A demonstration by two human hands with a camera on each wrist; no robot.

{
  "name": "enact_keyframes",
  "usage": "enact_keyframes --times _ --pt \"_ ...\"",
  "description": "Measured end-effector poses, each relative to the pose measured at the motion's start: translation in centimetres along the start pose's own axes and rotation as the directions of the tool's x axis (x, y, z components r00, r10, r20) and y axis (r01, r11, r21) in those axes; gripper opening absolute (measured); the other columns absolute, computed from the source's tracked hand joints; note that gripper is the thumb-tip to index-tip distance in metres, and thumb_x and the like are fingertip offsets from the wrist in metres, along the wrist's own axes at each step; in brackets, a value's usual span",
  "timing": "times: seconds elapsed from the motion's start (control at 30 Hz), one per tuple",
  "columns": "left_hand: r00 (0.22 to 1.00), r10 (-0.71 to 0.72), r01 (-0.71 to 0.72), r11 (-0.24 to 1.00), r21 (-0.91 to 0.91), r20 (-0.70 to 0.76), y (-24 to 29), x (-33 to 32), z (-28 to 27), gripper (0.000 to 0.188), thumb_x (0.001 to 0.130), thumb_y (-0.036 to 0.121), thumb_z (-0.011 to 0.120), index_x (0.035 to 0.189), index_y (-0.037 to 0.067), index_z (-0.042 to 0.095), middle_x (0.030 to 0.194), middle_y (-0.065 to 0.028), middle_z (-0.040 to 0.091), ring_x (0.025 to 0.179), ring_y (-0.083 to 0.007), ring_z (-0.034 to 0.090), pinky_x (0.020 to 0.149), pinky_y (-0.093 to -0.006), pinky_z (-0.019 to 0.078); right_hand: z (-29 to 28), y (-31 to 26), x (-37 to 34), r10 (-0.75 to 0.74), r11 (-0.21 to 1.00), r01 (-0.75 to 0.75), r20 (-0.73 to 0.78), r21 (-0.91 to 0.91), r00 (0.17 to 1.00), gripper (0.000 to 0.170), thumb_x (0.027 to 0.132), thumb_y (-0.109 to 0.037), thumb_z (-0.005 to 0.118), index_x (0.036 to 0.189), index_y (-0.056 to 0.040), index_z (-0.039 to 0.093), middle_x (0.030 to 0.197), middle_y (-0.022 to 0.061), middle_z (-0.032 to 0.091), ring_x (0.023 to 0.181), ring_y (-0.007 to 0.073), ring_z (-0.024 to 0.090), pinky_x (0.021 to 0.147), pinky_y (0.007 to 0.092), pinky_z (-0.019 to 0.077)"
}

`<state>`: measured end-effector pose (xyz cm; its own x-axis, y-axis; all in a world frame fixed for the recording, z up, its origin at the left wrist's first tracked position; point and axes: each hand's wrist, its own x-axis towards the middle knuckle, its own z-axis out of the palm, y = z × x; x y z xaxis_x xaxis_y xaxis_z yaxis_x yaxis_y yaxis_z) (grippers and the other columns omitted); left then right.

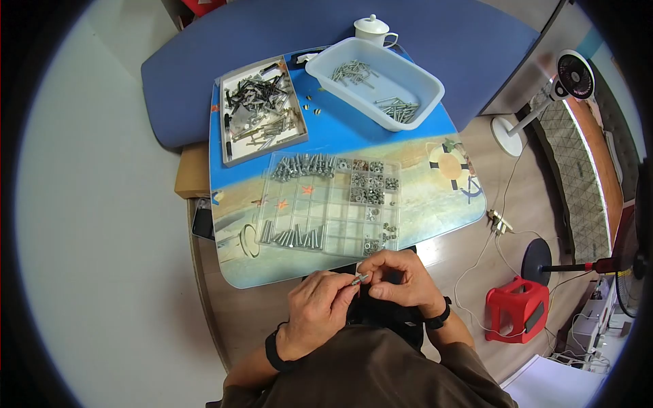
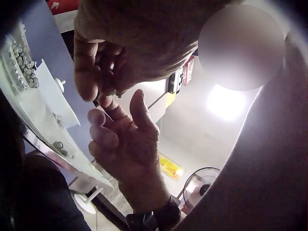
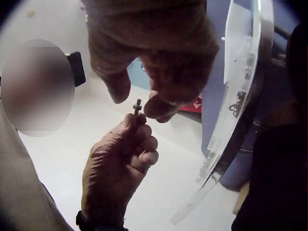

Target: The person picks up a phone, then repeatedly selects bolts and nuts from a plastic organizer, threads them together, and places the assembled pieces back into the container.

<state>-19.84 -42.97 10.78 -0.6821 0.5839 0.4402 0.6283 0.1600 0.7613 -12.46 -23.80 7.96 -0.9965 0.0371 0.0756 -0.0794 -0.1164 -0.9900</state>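
Observation:
Thumb and fingertips of my left hand (image 1: 314,304) pinch a small metal bolt (image 1: 360,279). In the right wrist view the bolt (image 3: 137,107) points up out of the left fingertips, with a nut-like collar near its tip. My right hand (image 1: 403,282) hovers right beside the bolt, its thumb spread away from its loosely bent fingers and nothing held between them. Just beyond both hands lies a clear compartment box (image 1: 338,204), with bolts at the left and nuts and washers at the right.
A white tub (image 1: 401,78) with two piles of screws stands at the back right of the table (image 1: 435,197). Left of it is a shallow box (image 1: 266,151) of mixed fasteners. Behind are a lidded cup (image 1: 371,28) and a fan (image 1: 575,75). A red stool (image 1: 500,316) stands right.

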Motion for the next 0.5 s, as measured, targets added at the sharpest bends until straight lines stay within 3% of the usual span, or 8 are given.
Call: enact_keyframes --times 0.17,0.23,0.5 --pt "1.0 -0.007 0.007 1.0 -0.025 0.01 0.1 0.2 0.3 0.017 0.081 0.0 0.077 0.095 0.001 0.067 0.081 -0.0117 0.068 0.07 -0.0285 0.066 0.064 -0.0365 0.0518 0.1 0.2 0.2 0.084 0.996 -0.084 -0.043 -0.01 0.996 0.023 0.088 -0.012 0.078 0.107 -0.0012 0.07 0.082 0.0004 0.066 0.07 0.0064 0.057 0.063 0.0229 0.0463" --pt "0.999 -0.043 0.043 0.998 -0.042 0.007 -0.1 0.3 0.1 0.016 0.082 0.001 0.077 0.095 0.001 0.068 0.081 -0.0121 0.068 0.069 -0.0285 0.066 0.064 -0.0355 0.0517 -0.2 0.7 0.2 -0.017 0.996 0.015 -0.023 -0.092 1.0 0.026 0.087 -0.013 0.08 0.108 -0.0011 0.07 0.081 0.0008 0.066 0.069 0.0068 0.057 0.063 0.0228 0.0462" --pt "0.987 -0.153 0.16 0.971 -0.176 0.048 -0.7 0.5 0.9 0.017 0.082 0.001 0.077 0.096 0.003 0.068 0.082 -0.0093 0.07 0.072 -0.0245 0.069 0.063 -0.0333 0.0541 -0.6 -0.2 0.7 -0.058 0.994 0.049 -0.087 -0.1 0.995 0.028 0.085 -0.012 0.081 0.109 -0.0003 0.07 0.082 0.0014 0.067 0.069 0.0075 0.059 0.063 0.0237 0.0467"
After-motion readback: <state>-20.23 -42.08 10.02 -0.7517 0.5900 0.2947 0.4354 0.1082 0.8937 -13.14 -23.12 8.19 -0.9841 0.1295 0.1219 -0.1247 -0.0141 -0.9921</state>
